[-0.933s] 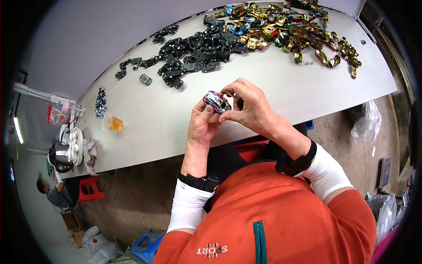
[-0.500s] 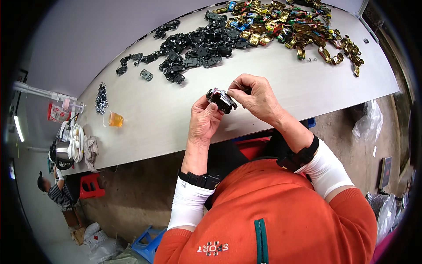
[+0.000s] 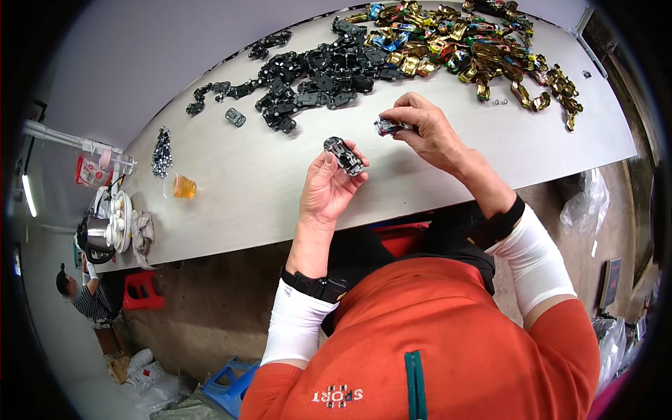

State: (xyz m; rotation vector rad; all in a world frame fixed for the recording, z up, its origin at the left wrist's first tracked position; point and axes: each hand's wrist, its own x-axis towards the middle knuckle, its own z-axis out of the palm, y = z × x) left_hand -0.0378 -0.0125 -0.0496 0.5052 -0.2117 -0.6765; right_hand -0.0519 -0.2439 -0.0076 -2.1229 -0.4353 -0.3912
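Note:
My left hand [image 3: 327,187] is closed on a black toy car chassis [image 3: 344,155], held above the table with its grey and silvery detailed side showing. To its right and a little farther off, my right hand [image 3: 435,136] pinches a small shiny toy car body [image 3: 387,127] with white and coloured patches, partly hidden by the fingers. The two parts are apart. Beyond my hands lies a heap of black toy car chassis [image 3: 318,73]. Farther right is a heap of gold and coloured toy car bodies [image 3: 483,52].
A lone grey car part [image 3: 235,117] and a pile of small silvery pieces [image 3: 162,152] lie on the table [image 3: 252,203] at left. Near them stand a cup of amber drink [image 3: 183,187], a kettle [image 3: 98,241] and a tray of cups [image 3: 124,210]. Another person [image 3: 91,297] is far left.
My right hand has moved up and away from my left, and a shiny car body now shows in its fingers. The part in my left hand now shows as a black chassis.

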